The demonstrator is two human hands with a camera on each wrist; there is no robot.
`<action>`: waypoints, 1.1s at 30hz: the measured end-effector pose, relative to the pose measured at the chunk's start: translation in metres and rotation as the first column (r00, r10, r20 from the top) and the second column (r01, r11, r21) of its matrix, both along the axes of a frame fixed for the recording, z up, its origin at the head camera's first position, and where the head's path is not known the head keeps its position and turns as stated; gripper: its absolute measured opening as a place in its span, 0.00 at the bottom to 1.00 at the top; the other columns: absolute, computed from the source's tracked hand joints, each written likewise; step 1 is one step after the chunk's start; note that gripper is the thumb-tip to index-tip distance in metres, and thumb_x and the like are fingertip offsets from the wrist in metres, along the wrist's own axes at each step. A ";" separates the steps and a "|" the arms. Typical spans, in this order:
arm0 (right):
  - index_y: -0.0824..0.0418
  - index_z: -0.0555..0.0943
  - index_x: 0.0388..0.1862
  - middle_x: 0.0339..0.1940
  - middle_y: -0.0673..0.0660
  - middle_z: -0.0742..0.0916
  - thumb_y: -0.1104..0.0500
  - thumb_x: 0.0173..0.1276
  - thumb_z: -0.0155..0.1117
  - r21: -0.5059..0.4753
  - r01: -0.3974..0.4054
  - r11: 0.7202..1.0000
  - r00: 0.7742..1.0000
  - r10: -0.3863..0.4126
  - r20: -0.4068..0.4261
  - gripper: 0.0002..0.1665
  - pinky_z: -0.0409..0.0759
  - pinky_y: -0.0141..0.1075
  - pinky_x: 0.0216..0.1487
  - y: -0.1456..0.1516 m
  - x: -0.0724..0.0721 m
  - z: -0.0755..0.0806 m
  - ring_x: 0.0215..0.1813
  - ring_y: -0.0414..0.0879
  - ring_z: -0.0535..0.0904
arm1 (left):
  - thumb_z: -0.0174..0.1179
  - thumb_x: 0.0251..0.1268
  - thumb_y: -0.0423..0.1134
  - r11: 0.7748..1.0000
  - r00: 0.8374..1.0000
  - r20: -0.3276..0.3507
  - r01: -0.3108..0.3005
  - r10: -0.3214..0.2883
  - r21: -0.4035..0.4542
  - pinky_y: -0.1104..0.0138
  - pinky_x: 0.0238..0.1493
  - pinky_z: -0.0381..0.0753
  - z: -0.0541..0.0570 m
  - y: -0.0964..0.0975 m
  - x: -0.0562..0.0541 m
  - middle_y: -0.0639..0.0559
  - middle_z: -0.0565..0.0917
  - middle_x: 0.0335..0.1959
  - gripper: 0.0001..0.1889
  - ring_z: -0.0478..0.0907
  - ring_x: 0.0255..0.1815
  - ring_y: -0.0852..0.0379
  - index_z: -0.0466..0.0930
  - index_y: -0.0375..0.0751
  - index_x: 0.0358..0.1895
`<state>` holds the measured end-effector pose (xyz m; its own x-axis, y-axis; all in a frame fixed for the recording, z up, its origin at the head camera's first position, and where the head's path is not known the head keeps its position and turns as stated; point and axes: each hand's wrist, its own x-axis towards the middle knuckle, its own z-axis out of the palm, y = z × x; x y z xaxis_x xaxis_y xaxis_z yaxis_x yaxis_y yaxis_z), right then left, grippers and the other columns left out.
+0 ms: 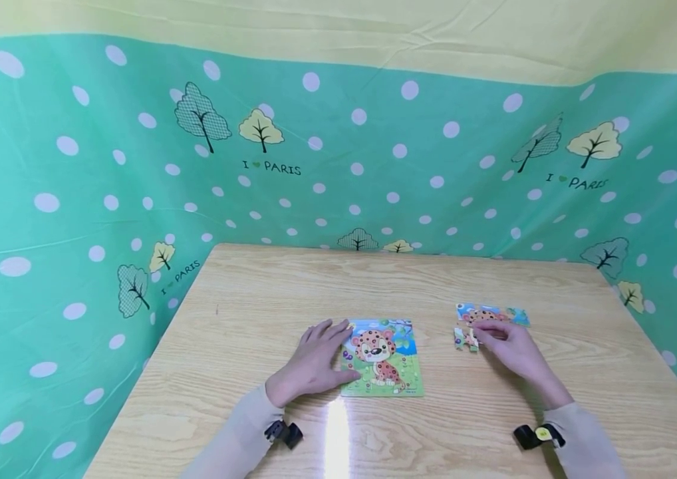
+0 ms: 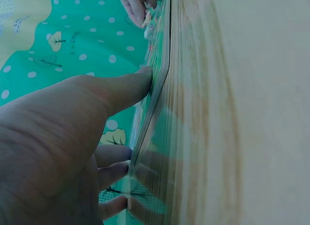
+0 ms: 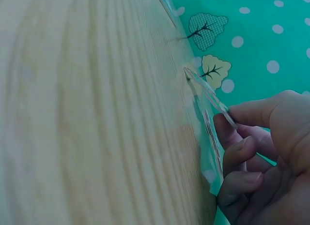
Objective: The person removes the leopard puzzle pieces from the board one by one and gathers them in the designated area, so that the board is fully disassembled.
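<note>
A square leopard picture board [image 1: 401,372] lies flat near the middle of the table. My left hand [image 1: 312,361] rests along its left side, fingers spread; in the left wrist view the thumb [image 2: 131,87] touches the board's edge. To the right, my right hand [image 1: 517,351] pinches a small set of joined puzzle pieces [image 1: 461,339] between thumb and index finger. The right wrist view shows these pieces [image 3: 209,93] tilted, one end raised off the table. Just behind them a joined puzzle strip [image 1: 465,311] shows part of the leopard's head; my fingers hide some of it.
The wooden table [image 1: 290,286] holds the board and pieces. A green dotted cloth [image 1: 374,146] hangs behind it and at both sides. Black straps with small devices circle both wrists.
</note>
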<state>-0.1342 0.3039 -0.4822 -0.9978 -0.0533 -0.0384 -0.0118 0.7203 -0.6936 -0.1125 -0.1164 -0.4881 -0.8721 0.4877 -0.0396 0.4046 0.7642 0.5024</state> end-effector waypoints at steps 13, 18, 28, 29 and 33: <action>0.65 0.87 0.59 0.61 0.71 0.87 0.48 0.81 0.64 0.141 0.012 0.990 0.999 -0.007 -0.035 0.22 0.80 0.66 0.61 0.005 0.004 0.007 0.63 0.71 0.81 | 0.68 0.66 0.65 1.000 1.000 -0.004 0.000 0.000 0.002 0.32 0.84 0.52 -0.001 -0.001 0.001 0.46 0.62 0.86 0.48 0.54 0.87 0.33 0.65 0.43 0.83; 0.61 0.90 0.53 0.47 0.59 0.90 0.45 0.72 0.74 0.209 -0.032 0.977 0.998 0.044 -0.052 0.22 0.82 0.47 0.48 0.005 0.005 0.007 0.49 0.56 0.84 | 0.67 0.66 0.65 1.000 1.000 -0.004 -0.001 0.001 -0.002 0.33 0.84 0.51 0.000 -0.001 0.000 0.46 0.62 0.86 0.48 0.53 0.87 0.33 0.64 0.44 0.83; 0.62 0.90 0.52 0.40 0.52 0.87 0.49 0.70 0.77 0.191 -0.030 0.981 0.997 0.044 -0.068 0.21 0.74 0.37 0.44 0.006 -0.003 -0.002 0.44 0.47 0.77 | 0.67 0.66 0.66 1.000 1.000 -0.006 0.002 -0.002 -0.008 0.33 0.84 0.51 -0.001 -0.001 -0.001 0.46 0.62 0.87 0.48 0.53 0.87 0.33 0.64 0.44 0.83; 0.63 0.90 0.52 0.40 0.53 0.86 0.49 0.70 0.78 0.184 -0.030 0.982 0.997 0.043 -0.069 0.21 0.74 0.37 0.43 0.006 -0.003 -0.002 0.43 0.47 0.77 | 0.67 0.66 0.66 1.000 1.000 -0.006 0.002 -0.002 -0.006 0.32 0.84 0.52 -0.001 -0.001 -0.001 0.46 0.62 0.87 0.48 0.53 0.87 0.33 0.64 0.43 0.83; 0.63 0.89 0.52 0.40 0.53 0.87 0.49 0.70 0.77 0.175 -0.024 0.984 0.997 0.037 -0.068 0.21 0.75 0.36 0.44 0.005 -0.003 -0.002 0.43 0.46 0.77 | 0.67 0.67 0.66 1.000 1.000 -0.002 0.002 -0.002 -0.010 0.32 0.84 0.51 -0.002 0.000 0.000 0.46 0.61 0.87 0.48 0.53 0.87 0.34 0.64 0.44 0.83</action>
<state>-0.1376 0.3093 -0.4841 -0.9964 -0.0825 0.0206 -0.0800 0.8285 -0.5543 -0.1127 -0.1167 -0.4896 -0.8710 0.4895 -0.0430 0.4072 0.7680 0.4943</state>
